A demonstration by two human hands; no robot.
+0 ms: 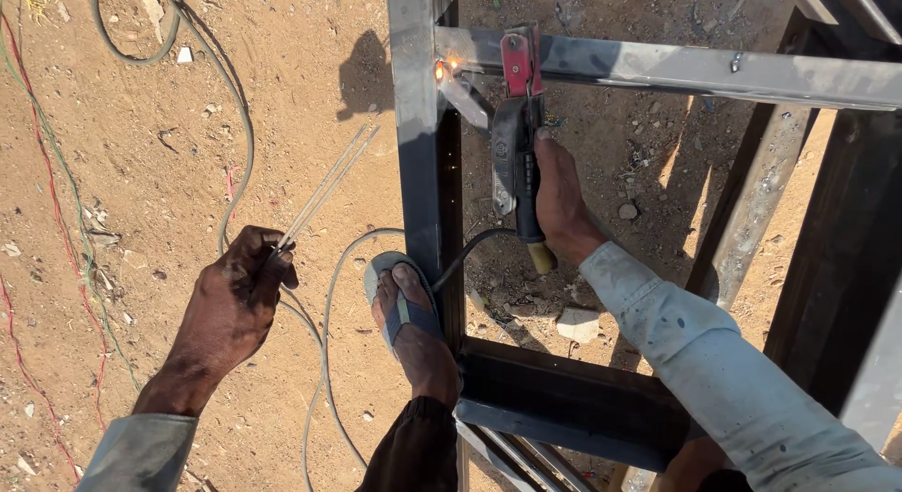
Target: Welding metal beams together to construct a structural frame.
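Steel frame (418, 154) blocks (open dirt (150, 172) left).

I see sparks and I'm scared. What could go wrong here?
The sparks fly close to the bare right hand holding the electrode holder, so it might get burned. The foot wears only an open sandal beside the steel frame. The cable could trip the person.

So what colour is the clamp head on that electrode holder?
Red, on the black-bodied electrode holder; seen in the head view.
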